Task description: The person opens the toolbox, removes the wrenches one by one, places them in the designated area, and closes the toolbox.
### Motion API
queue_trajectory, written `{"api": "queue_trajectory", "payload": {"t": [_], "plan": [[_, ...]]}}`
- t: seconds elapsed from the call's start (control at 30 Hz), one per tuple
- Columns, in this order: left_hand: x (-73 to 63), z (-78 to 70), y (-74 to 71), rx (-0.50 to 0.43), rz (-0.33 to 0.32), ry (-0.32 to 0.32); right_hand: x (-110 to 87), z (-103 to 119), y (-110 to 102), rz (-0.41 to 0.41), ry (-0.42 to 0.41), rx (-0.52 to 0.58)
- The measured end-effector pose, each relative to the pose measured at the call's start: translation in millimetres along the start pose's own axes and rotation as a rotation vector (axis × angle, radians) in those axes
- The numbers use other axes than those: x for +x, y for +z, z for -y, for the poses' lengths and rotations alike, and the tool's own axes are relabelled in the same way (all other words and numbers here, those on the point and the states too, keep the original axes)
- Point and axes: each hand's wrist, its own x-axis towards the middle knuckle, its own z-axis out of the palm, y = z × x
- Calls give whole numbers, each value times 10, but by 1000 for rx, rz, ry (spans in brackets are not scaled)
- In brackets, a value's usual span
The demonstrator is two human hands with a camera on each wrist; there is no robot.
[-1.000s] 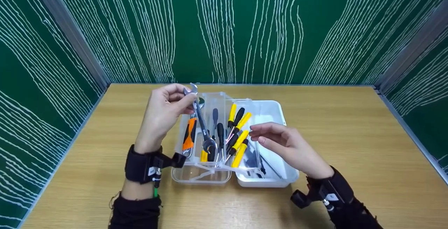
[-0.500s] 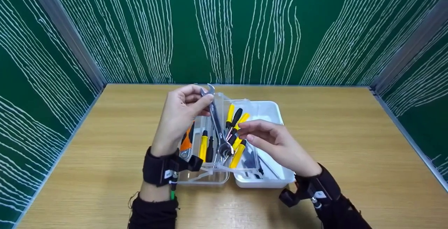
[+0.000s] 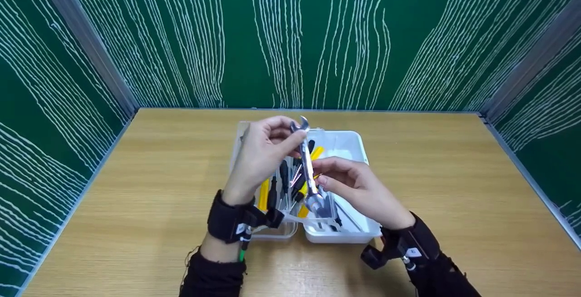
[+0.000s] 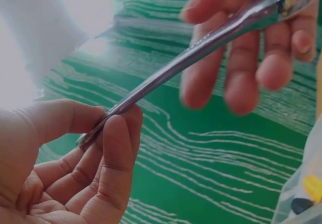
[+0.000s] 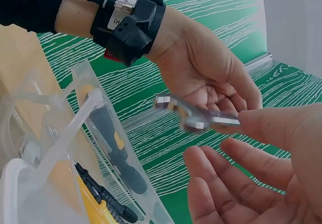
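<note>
My left hand (image 3: pixel 268 151) pinches a shiny metal combination wrench (image 3: pixel 307 163) between thumb and fingers near its open-jaw end. The ring end hangs down toward me, above the open toolbox (image 3: pixel 342 238). Beside the wrench's lower half, my right hand (image 3: pixel 358 185) is held with loose, spread fingers. In the left wrist view, its fingers (image 4: pixel 241 78) lie behind the shaft without curling round it. Seen from the right wrist, the wrench (image 5: pixel 193 117) passes close to the right thumb; whether they touch, I cannot tell.
A clear tray section (image 3: pixel 272 233) on the left holds yellow-handled (image 3: pixel 263 195) and black-handled (image 3: pixel 272 195) screwdrivers. More tools lie in the middle, partly behind my hands and the wrench. Everything stands on a wooden table (image 3: pixel 136 188) before green walls (image 3: pixel 317 38) with white lines.
My left hand has carried the wrench rightward from over the left tray to beside my right hand. The right hand has shifted slightly left. The orange-handled tool is now hidden.
</note>
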Motion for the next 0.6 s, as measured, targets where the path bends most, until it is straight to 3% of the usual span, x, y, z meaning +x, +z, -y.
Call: {"api": "queue_trajectory", "payload": {"t": [0.33, 0.6], "plan": [[29, 87, 165, 75, 51, 1, 23, 8, 7, -28, 54, -106], [42, 122, 215, 100, 43, -15, 30, -33, -9, -55, 59, -84]]}}
